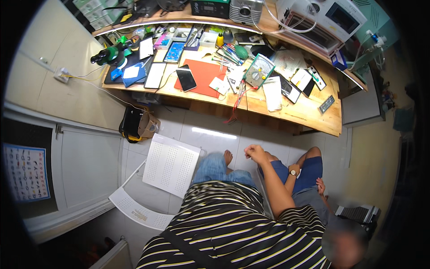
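My right hand is held out in the air in front of my lap, at the end of my bare forearm. Its fingers are curled in, and I see nothing in them. It is well short of the workbench, next to the knee of a person seated at my right. My left hand is out of sight; only the striped shirt and my jeans show on that side. On the bench, a phone with a dark screen lies across an orange-red mat, touched by no hand.
An analog multimeter with red leads, a microscope and several phones and tools crowd the bench. Machines stand on the shelf above. A white perforated chair is at my left, a bag beyond it. The seated person wears a watch.
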`<action>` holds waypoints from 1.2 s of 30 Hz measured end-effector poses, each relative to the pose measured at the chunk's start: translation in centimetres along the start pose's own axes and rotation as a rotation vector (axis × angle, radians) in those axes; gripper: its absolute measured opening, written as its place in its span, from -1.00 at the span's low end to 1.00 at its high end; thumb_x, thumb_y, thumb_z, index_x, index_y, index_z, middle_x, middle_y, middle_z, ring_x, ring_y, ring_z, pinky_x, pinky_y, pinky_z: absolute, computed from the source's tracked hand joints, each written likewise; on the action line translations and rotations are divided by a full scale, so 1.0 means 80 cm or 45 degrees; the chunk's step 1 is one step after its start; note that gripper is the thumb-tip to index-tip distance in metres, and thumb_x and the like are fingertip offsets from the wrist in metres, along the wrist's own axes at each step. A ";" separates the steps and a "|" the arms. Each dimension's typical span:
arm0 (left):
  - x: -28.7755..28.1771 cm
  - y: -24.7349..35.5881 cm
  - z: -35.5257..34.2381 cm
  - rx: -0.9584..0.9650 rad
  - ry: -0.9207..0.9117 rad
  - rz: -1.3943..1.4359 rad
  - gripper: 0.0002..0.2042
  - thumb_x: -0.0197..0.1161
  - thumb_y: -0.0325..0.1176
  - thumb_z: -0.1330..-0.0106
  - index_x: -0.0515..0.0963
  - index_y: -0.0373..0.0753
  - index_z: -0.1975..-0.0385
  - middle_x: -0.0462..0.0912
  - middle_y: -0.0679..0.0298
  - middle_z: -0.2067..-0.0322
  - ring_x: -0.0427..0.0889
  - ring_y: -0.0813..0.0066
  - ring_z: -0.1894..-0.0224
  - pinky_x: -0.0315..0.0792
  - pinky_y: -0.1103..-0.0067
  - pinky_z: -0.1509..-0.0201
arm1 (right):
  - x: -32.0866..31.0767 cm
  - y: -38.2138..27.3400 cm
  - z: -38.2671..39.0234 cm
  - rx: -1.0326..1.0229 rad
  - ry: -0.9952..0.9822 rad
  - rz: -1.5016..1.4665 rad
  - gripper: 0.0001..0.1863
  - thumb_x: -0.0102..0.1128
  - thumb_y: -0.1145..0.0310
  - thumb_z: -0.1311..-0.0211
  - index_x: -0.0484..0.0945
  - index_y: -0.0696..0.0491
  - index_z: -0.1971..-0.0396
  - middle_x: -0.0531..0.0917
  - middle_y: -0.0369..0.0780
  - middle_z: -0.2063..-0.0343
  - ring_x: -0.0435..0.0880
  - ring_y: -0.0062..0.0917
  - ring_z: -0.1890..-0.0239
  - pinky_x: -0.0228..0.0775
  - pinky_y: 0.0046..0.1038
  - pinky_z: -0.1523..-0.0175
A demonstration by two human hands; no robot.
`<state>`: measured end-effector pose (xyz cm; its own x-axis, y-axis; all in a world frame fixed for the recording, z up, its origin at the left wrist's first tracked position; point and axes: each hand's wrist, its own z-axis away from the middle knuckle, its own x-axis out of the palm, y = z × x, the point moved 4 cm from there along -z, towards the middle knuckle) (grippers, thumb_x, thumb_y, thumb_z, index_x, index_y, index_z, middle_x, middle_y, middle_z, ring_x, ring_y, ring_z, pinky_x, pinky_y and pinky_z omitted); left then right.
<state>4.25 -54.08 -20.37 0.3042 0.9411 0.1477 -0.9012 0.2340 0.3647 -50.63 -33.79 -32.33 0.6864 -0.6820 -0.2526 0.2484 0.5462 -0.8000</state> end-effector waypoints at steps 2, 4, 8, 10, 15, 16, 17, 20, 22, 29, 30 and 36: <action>-0.024 0.007 0.010 -0.047 0.037 0.038 -0.63 0.21 -0.11 -0.23 0.64 -0.28 0.14 0.68 0.01 0.17 0.66 0.19 0.11 0.47 0.35 -0.02 | 0.000 0.005 -0.019 0.055 -0.011 0.089 -0.76 0.25 0.28 -0.17 0.65 0.18 0.46 0.68 -0.16 0.62 0.68 -0.53 0.55 0.50 -0.48 0.43; -0.070 0.040 0.010 -0.042 0.006 -0.055 -0.65 0.19 -0.12 -0.24 0.65 -0.27 0.17 0.68 0.00 0.19 0.66 0.16 0.13 0.48 0.33 0.01 | -0.001 0.002 -0.036 0.179 -0.056 0.273 -0.69 0.27 0.19 -0.16 0.65 0.17 0.49 0.66 -0.14 0.66 0.68 -0.48 0.56 0.50 -0.42 0.40; -0.287 0.170 -0.051 0.075 0.412 -0.719 -0.68 0.17 -0.14 -0.27 0.67 -0.27 0.23 0.69 -0.03 0.23 0.68 0.09 0.17 0.50 0.29 0.05 | 0.016 0.003 -0.047 0.292 -0.412 1.055 -0.24 0.15 -0.38 0.00 0.64 0.19 0.58 0.67 -0.06 0.61 0.70 -0.24 0.45 0.50 -0.24 0.26; -0.414 0.261 -0.103 0.278 0.999 -0.465 -0.61 0.24 -0.04 -0.25 0.64 -0.22 0.12 0.65 0.01 0.08 0.60 0.05 0.01 0.41 0.36 -0.15 | 0.035 0.008 -0.055 0.228 -0.362 1.068 -0.14 0.09 -0.49 0.07 0.65 0.20 0.59 0.66 -0.03 0.62 0.69 -0.15 0.42 0.50 -0.20 0.21; -0.485 0.421 -0.242 1.111 0.574 -1.298 -0.73 0.26 -0.21 -0.24 0.57 -0.31 0.24 0.51 0.08 -0.11 0.29 0.12 -0.33 0.15 0.32 -0.41 | 0.121 -0.001 -0.086 0.063 -0.433 0.268 -0.49 0.14 -0.02 -0.23 0.55 0.17 0.65 0.52 -0.13 0.75 0.47 -0.44 0.65 0.35 -0.30 0.43; -0.488 0.428 -0.246 1.152 0.589 -1.269 -0.83 0.23 -0.32 -0.24 0.53 -0.28 0.30 0.59 0.12 0.12 0.45 0.14 -0.16 0.29 0.35 -0.27 | 0.133 -0.010 -0.076 0.019 -0.348 0.130 -0.55 0.14 0.10 -0.26 0.52 0.16 0.66 0.47 -0.16 0.77 0.40 -0.51 0.69 0.30 -0.33 0.48; -0.486 0.423 -0.247 1.099 0.411 -1.250 -0.86 0.22 -0.34 -0.25 0.52 -0.27 0.31 0.57 0.15 0.21 0.48 0.15 -0.04 0.32 0.33 -0.16 | 0.147 -0.011 -0.061 0.167 -0.494 0.171 -0.58 0.15 0.14 -0.25 0.51 0.15 0.67 0.45 -0.18 0.78 0.37 -0.54 0.69 0.27 -0.36 0.49; -0.495 0.386 -0.243 0.941 0.167 -1.230 -0.92 0.18 -0.37 -0.27 0.50 -0.22 0.38 0.49 0.19 0.41 0.46 0.19 0.25 0.32 0.32 0.11 | 0.185 -0.015 -0.038 0.371 -0.647 0.121 -0.64 0.18 0.20 -0.21 0.50 0.14 0.67 0.39 -0.24 0.79 0.32 -0.60 0.68 0.19 -0.42 0.51; -0.524 0.362 -0.271 0.790 0.231 -1.327 -0.82 0.23 -0.27 -0.24 0.53 -0.19 0.24 0.52 0.14 0.17 0.47 0.13 0.01 0.29 0.31 -0.14 | 0.213 -0.015 -0.070 0.193 -0.511 0.028 -0.68 0.18 0.22 -0.21 0.56 0.13 0.62 0.47 -0.20 0.75 0.42 -0.52 0.67 0.28 -0.36 0.47; -0.591 0.343 -0.379 1.101 0.203 -1.816 -0.47 0.40 -0.11 -0.01 0.54 -0.12 -0.04 0.47 0.19 -0.13 0.04 0.17 -0.43 -0.19 -0.10 -0.42 | 0.215 -0.160 -0.153 -0.702 0.624 0.081 -0.78 0.46 0.37 -0.02 0.58 0.12 0.43 0.58 -0.24 0.50 0.50 -0.56 0.57 0.39 -0.54 0.39; -0.589 0.336 -0.374 1.183 0.108 -1.936 -0.47 0.40 -0.13 -0.01 0.55 -0.13 -0.03 0.52 0.19 -0.08 0.08 0.19 -0.42 -0.20 -0.11 -0.42 | 0.204 -0.212 -0.114 -0.991 0.957 -0.016 -0.52 0.53 0.17 0.07 0.56 0.13 0.22 0.61 -0.19 0.41 0.55 -0.52 0.45 0.43 -0.48 0.31; -0.559 0.239 -0.304 1.587 0.229 -1.589 -0.86 0.28 -0.32 -0.08 0.50 -0.21 0.47 0.56 0.28 0.40 0.52 0.29 0.20 0.26 0.32 -0.08 | 0.219 -0.443 0.049 -2.181 1.629 1.038 0.01 0.09 -0.35 -0.11 0.19 0.28 -0.23 0.38 0.16 -0.10 0.37 -0.06 -0.19 0.08 -0.02 -0.35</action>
<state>-34.12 -85.79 -42.33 0.4495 0.3979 -0.7998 0.5916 0.5382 0.6003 -44.75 -63.21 -6.30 -0.5092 -0.8374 -0.1984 -0.8551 0.4661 0.2273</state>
